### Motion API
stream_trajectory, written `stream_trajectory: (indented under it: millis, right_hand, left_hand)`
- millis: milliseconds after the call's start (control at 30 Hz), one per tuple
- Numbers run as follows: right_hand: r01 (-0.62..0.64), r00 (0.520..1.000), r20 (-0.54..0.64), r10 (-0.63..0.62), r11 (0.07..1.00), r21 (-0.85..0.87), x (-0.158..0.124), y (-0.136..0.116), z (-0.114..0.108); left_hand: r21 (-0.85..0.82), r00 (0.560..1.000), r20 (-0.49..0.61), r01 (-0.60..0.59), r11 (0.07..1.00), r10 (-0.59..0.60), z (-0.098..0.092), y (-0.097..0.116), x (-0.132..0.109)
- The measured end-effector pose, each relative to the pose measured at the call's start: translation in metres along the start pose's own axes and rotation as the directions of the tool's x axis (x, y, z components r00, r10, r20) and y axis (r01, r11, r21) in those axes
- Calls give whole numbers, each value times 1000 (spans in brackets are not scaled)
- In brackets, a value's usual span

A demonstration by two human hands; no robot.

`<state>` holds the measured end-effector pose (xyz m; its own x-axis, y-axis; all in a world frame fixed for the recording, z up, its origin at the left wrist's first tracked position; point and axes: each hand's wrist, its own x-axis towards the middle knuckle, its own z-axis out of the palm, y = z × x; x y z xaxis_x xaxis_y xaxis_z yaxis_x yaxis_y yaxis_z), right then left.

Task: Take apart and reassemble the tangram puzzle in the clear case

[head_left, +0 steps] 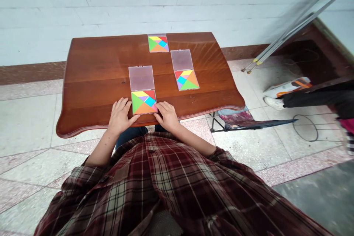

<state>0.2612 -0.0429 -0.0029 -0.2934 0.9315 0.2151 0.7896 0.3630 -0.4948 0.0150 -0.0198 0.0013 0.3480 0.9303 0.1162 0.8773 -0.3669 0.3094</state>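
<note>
A tangram set (143,102) lies in its flat plastic case near the table's front edge, its clear lid (141,77) folded open away from me. Coloured pieces fill its square tray. My left hand (120,116) rests on the wood just left of the case, fingers stretched and thumb pointing at its lower corner. On the other side my right hand (166,114) lies with its fingers spread and fingertips at the case's right edge. A second tangram set (187,80), also with its lid open, sits farther right. The third tangram set (158,44) is at the back.
The brown wooden table (96,77) has a curved front edge and stands by a white brick wall (124,0). Crutches (272,49) lean at the right. A folding stool (235,118) is under the table's right end, and another person's shoe (273,102) shows beyond it.
</note>
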Motion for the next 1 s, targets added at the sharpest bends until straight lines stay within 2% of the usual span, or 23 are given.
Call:
stream_trajectory:
  millis: [133, 300, 433, 667, 867, 1000]
  right_hand:
    - [32, 999, 24, -31, 999, -38, 18, 0, -4]
    - [69, 994, 97, -57, 990, -126, 33, 0, 4]
    - [72, 994, 88, -60, 988, -137, 32, 3, 9]
    - [62, 998, 39, -57, 988, -144, 27, 11, 5]
    - [54, 996, 78, -42, 986, -158, 26, 13, 6]
    - [53, 997, 63, -44, 987, -150, 25, 13, 9]
  left_hand:
    - [-1, 1000, -22, -10, 1000, 10, 0, 1, -1]
    - [6, 999, -29, -20, 1000, 20, 2, 1, -2]
    - [12, 999, -31, -21, 1000, 21, 2, 1, -2]
    - [-10, 999, -29, -16, 1000, 16, 1, 2, -2]
    - [-23, 1000, -26, -11, 1000, 10, 1, 3, -3]
    - [-13, 1000, -26, -11, 1000, 11, 1, 3, -3]
